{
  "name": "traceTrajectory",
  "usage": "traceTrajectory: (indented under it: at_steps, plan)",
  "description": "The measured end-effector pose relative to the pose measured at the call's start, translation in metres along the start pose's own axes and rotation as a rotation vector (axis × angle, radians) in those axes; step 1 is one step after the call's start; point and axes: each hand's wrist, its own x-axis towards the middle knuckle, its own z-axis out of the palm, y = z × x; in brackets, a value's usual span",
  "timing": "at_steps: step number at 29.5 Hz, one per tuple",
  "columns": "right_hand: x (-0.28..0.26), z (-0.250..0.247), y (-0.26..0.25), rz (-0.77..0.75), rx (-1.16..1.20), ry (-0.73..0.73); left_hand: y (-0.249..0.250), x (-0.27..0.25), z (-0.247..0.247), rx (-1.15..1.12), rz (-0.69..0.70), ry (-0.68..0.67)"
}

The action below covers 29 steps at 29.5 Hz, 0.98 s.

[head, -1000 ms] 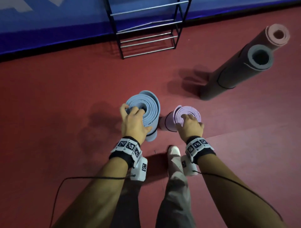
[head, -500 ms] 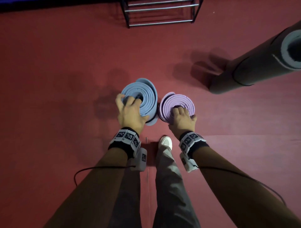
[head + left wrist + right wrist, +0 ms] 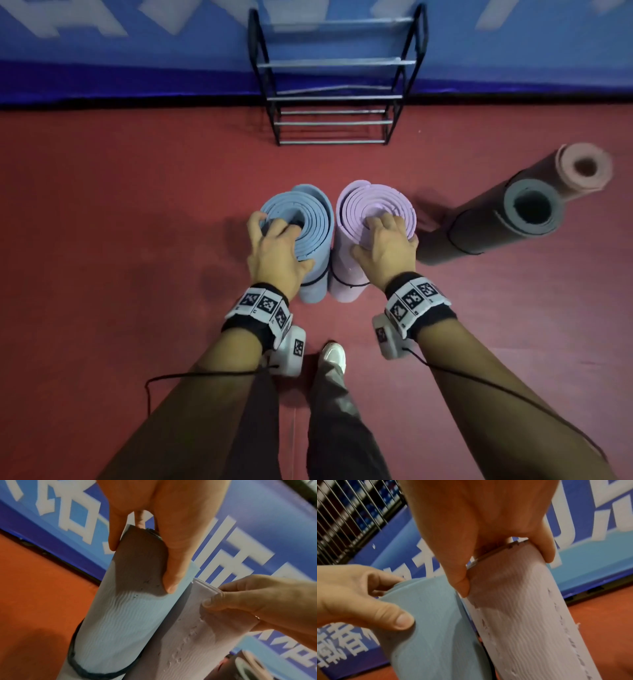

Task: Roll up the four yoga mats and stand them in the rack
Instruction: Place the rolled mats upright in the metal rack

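Two rolled mats stand upright side by side on the red floor. My left hand (image 3: 274,240) grips the top of the blue mat (image 3: 308,219), fingers hooked into its core and thumb on the outside (image 3: 169,582). My right hand (image 3: 383,240) grips the top of the lilac mat (image 3: 376,202) the same way (image 3: 505,601). Each roll has a black band around it. A grey rolled mat (image 3: 496,226) and a pink rolled mat (image 3: 585,168) stand together at the right. The black metal rack (image 3: 335,85) stands straight ahead against the blue wall, with nothing in it.
A blue padded wall banner (image 3: 137,51) with white lettering runs along the far edge of the floor. My white shoe (image 3: 334,354) is just behind the two held mats. Cables trail from both wrist cameras. Open red floor (image 3: 120,222) lies to the left.
The view has lifted so the whole rack and the pink mat show again. Both held mats now stand closer together and nearer the rack; my grips are unchanged.
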Motion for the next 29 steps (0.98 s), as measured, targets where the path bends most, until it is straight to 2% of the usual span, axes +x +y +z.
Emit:
traceTrajectory:
  at_steps: [4,10,18,29]
  plan:
    - [-0.006,-0.083,-0.021,-0.059,-0.008,0.103,0.041,0.019,-0.065,-0.059,0.067,0.105]
    - [-0.001,-0.201,-0.062,-0.119,-0.012,0.332,0.099,0.067,-0.177,-0.087,0.184,0.203]
    - [0.060,-0.322,-0.113,-0.184,-0.037,0.493,0.144,0.159,-0.288,-0.058,0.208,0.278]
    - [0.172,-0.415,-0.161,-0.173,0.006,0.635,0.175,0.307,-0.354,-0.063,0.312,0.346]
